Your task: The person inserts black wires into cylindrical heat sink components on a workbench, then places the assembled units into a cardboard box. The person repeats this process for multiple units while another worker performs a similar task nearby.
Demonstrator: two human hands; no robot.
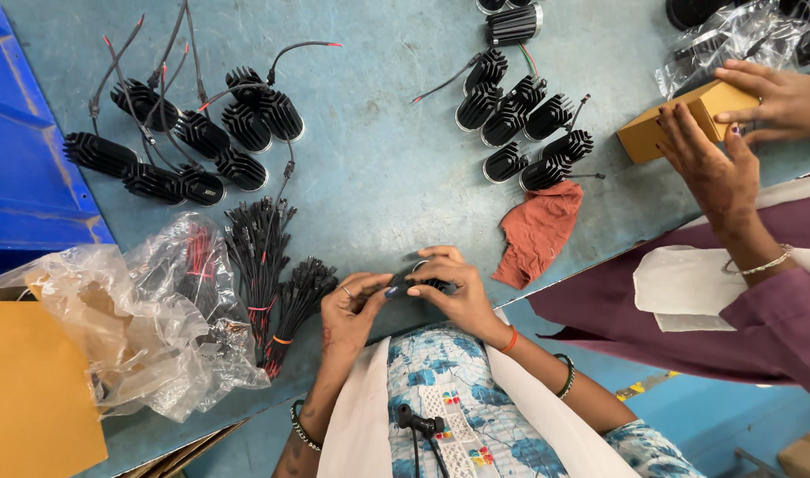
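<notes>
Near the table's front edge my left hand (352,305) and my right hand (449,285) close together on one small black finned lamp body (415,280), mostly hidden by my fingers. Bundles of black wires (268,265) tied with bands lie just left of my left hand. A rust-red cloth (537,232) lies just right of my right hand.
Groups of black finned lamp bodies with wires lie at the back left (192,133) and back centre (520,119). Crumpled clear plastic bags (148,319) sit front left beside a blue bin (29,150). At right, another person's hands (723,133) hold a small cardboard box (688,119).
</notes>
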